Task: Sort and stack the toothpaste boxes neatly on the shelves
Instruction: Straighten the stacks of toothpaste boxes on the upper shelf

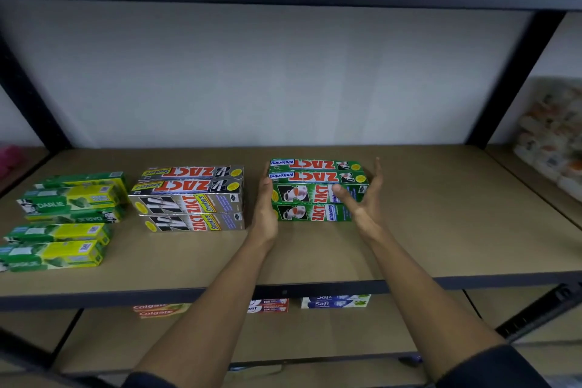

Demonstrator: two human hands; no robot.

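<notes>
The step in hand looks like squaring up the green Zact Whitening stack (315,190), which sits two boxes deep and two high, right of the middle of the shelf (441,230). The left hand (266,198) lies flat against the stack's left end with its fingers straight. The right hand (367,195) is spread at the right end, thumb before the front face, gripping nothing. Next, I judge, both palms should press inward evenly. The silver Zact Smokers stack (192,198) stands just beside the left hand, leaving little room. The Darlie boxes (69,208) farther left lie less tidily.
</notes>
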